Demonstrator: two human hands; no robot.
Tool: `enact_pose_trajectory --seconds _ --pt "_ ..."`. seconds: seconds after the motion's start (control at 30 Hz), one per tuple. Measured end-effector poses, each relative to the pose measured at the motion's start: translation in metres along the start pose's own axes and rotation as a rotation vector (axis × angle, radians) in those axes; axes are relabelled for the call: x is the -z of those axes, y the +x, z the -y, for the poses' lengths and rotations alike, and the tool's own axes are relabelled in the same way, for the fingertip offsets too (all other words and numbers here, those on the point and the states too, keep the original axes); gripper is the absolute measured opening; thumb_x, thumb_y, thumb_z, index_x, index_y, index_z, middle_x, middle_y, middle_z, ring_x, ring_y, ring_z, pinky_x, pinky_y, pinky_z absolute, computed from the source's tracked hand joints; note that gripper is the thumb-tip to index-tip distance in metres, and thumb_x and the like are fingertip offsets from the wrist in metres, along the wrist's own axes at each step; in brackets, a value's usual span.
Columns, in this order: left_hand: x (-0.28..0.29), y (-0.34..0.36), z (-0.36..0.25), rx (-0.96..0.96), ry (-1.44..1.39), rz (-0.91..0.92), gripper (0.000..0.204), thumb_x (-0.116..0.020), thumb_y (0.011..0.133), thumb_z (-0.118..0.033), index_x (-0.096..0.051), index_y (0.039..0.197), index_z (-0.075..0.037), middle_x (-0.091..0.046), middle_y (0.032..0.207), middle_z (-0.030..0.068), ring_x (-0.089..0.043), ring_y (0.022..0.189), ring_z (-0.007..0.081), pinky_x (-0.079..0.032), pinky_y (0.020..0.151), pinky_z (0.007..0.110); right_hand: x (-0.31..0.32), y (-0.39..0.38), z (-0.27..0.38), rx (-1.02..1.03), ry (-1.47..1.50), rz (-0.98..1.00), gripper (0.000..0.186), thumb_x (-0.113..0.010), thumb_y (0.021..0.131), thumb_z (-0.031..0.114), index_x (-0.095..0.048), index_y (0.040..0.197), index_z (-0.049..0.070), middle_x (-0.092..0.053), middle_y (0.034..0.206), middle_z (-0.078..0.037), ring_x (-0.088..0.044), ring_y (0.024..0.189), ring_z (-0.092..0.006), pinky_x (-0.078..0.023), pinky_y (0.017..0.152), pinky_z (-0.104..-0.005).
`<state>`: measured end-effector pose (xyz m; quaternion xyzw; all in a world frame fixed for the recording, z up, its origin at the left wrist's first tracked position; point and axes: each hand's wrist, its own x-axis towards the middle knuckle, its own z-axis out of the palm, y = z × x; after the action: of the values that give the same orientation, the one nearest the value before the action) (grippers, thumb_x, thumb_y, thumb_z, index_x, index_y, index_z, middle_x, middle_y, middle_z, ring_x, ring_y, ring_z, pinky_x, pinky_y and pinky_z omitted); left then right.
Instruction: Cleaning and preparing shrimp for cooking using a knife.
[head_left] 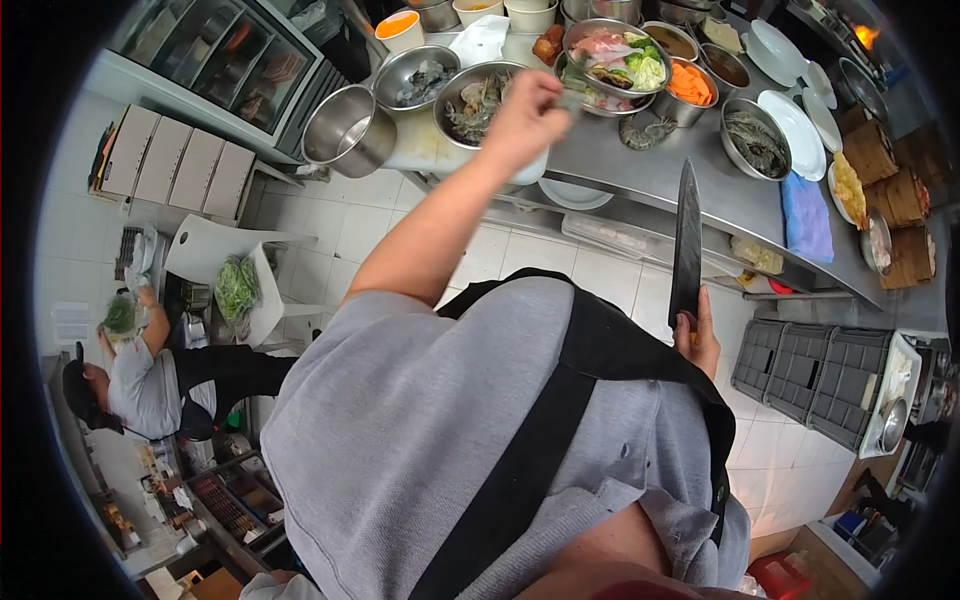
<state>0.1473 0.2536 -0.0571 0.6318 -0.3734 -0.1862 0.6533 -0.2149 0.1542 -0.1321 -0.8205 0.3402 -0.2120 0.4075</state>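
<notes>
My left hand (532, 112) is closed in a pinch over the table's near side, just right of a steel bowl of raw shrimp (465, 108). A blurred grey-green, shrimp-like piece (573, 92) shows at its fingertips; its exact kind is smeared by motion. Low on the right, my right hand (699, 340) grips a large kitchen knife (687, 245), its dark blade pointing away from me toward the table. A single whole shrimp (647, 131) lies on the steel table (640, 178). Another bowl (421, 78) on the left holds greyish pieces that look like peeled shrimp.
A white cutting board (412, 150) and an unfilled steel pot (349, 132) are at left. Nearby stand a bowl of meat and vegetables (612, 55), sliced carrots (690, 83), more shrimp (755, 143) and a blue cloth (806, 218). A co-worker (150, 375) handles greens at far left.
</notes>
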Motion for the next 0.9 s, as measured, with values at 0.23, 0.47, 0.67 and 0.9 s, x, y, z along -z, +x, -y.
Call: enact_pose_trajectory --seconds 0.23,0.47,0.67,0.9 --pt "0.110 0.014 0.036 -0.087 0.981 -0.041 0.030 -0.060 0.067 -0.008 -0.062 0.097 -0.006 -0.062 0.101 0.0144 -0.058 0.099 0.0316 -0.045 0.087 0.039 -0.001 0.025 0.007 0.059 -0.052 0.043 0.055 -0.059 0.086 0.009 -0.039 0.136 0.019 -0.065 0.096 -0.018 -0.066 0.084 -0.0307 -0.052 0.071 -0.0355" --pt "-0.006 0.072 0.006 -0.298 0.759 -0.049 0.022 -0.056 0.075 -0.004 -0.062 0.095 -0.008 -0.062 0.096 0.0132 -0.059 0.089 0.0283 -0.047 0.080 0.035 0.008 0.012 -0.010 -0.142 0.112 -0.081 0.058 -0.058 0.086 0.006 -0.036 0.138 0.017 -0.067 0.089 -0.015 -0.067 0.080 -0.0217 -0.051 0.069 -0.0300" --pt "-0.192 0.141 0.020 -0.389 0.673 0.516 0.020 -0.055 0.082 -0.015 -0.062 0.100 -0.009 -0.065 0.096 0.0114 -0.062 0.089 0.0287 -0.049 0.078 0.037 0.017 -0.015 -0.029 -0.346 0.415 -0.223 0.060 -0.055 0.087 0.002 -0.033 0.141 0.017 -0.063 0.083 -0.005 -0.049 0.060 -0.0053 -0.045 0.056 -0.0207" --pt "-0.225 0.175 0.011 -0.087 1.244 0.824 0.019 -0.059 0.078 -0.023 -0.066 0.088 -0.008 -0.065 0.095 0.0134 -0.062 0.086 0.0289 -0.049 0.076 0.037 0.030 -0.050 -0.056 -0.340 0.294 -0.343 0.059 -0.053 0.089 0.002 -0.031 0.142 0.017 -0.059 0.083 -0.001 -0.046 0.059 -0.0034 -0.042 0.051 -0.0192"
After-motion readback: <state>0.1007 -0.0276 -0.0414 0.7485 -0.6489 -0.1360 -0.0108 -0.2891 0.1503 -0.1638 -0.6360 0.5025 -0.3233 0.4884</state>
